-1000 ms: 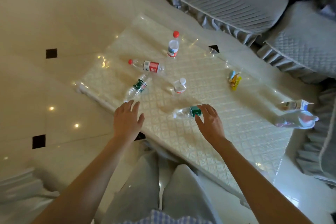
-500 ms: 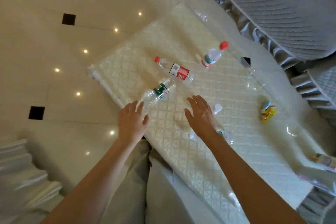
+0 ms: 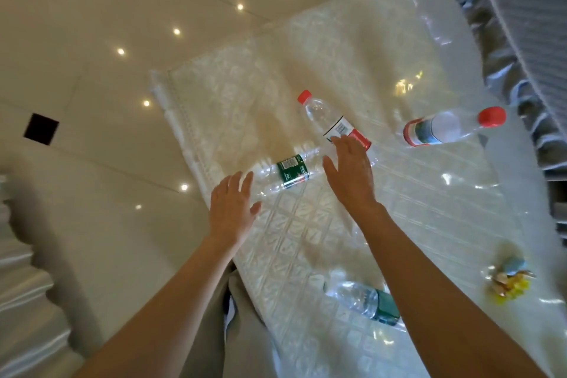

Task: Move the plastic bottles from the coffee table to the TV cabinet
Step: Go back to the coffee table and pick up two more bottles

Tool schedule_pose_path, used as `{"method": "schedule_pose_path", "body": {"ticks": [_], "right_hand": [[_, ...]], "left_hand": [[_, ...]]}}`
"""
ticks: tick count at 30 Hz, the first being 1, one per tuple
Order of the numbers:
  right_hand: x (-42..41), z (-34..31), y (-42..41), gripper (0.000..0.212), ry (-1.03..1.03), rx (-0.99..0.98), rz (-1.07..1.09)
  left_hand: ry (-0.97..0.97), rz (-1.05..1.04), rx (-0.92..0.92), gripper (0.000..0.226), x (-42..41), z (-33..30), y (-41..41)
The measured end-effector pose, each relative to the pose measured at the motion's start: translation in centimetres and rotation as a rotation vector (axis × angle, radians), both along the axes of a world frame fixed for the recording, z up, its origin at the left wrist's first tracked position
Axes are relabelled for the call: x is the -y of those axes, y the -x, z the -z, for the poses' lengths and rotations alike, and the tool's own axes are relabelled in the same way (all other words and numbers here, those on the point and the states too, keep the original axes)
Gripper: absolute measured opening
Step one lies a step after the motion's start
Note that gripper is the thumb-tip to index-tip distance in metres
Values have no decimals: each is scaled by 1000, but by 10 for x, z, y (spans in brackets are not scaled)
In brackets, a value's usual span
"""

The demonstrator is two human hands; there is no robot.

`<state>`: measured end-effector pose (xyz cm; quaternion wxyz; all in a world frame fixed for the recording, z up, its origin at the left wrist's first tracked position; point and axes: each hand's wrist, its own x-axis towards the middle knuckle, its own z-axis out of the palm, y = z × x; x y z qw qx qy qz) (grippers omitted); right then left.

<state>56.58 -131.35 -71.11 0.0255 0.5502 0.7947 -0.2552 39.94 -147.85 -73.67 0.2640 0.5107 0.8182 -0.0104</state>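
Note:
Several clear plastic bottles lie on the coffee table (image 3: 429, 199), which has a white quilted cover under clear plastic. A green-label bottle (image 3: 291, 170) lies on its side between my hands. My left hand (image 3: 231, 210) hovers open at its near-left end, fingers straight. My right hand (image 3: 349, 170) is open over its right end and over the lower part of a red-label bottle (image 3: 333, 121) with a red cap. A red-capped bottle (image 3: 451, 127) stands further right. Another green-label bottle (image 3: 368, 301) lies near my right forearm.
A small bundle of coloured wrappers (image 3: 509, 278) lies at the table's right. A grey quilted sofa (image 3: 521, 24) runs along the far right. Glossy cream floor tiles (image 3: 92, 55) lie to the left, and pale fabric (image 3: 21, 270) shows at the lower left.
Both hands have reached forward to the green-label and red-label bottles. The view has moved closer and swung left, so the near green-label bottle now lies beside my right forearm.

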Motion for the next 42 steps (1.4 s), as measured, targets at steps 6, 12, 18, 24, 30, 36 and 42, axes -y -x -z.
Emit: {"method": "schedule_pose_path", "body": {"ticks": [6,12,18,24,30,36,42], "right_hand": [[-44,45,27,54,-58,21,-59],[-82,70,52,72,-37,150,-81],[-91,60,55,64,-2,108,-8],[-67,2,20,61,-119,-104,82],[-55,-50,-45,61,26,-152,231],[-54,-67,-111,64,122,-231,231],[-49,-58,-143,66,131,-315,320]], "left_hand": [[-107,-42,106,64,2,45,2],[-379,-117,262,58,15,53,11],[-583,-190,356,52,4,22,20],[-651,-174,449,37,-26,-32,19],[-642,-58,491,30,-63,-68,-5],[-611,-45,654,37,-93,-83,-37],[-604,26,745,37,-104,-70,-68]]}}
